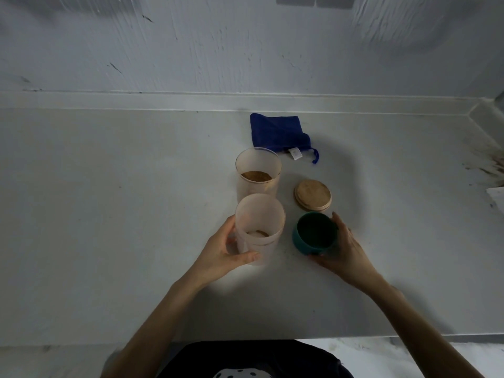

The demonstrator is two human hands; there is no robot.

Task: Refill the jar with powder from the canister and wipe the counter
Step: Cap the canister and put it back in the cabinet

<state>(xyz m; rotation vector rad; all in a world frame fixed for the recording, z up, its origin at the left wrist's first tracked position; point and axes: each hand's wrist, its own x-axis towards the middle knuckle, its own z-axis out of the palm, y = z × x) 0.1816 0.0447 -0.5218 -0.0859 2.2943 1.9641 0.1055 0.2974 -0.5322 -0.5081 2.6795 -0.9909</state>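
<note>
Two translucent pinkish containers stand upright on the pale counter (109,214). The far one (258,170) holds a layer of brown powder. The near one (259,227) has only a trace of powder at its bottom, and my left hand (221,252) grips its left side. My right hand (343,252) holds a teal lid (313,232), tilted with its hollow side up, just right of the near container. A round wooden lid (312,195) lies flat on the counter behind the teal lid. A folded blue cloth (281,135) lies behind the far container.
The back wall and its raised ledge (245,100) run along the counter's far side. Brown stains and a scrap of paper (495,195) mark the right end. The counter's front edge (354,336) is close to my body.
</note>
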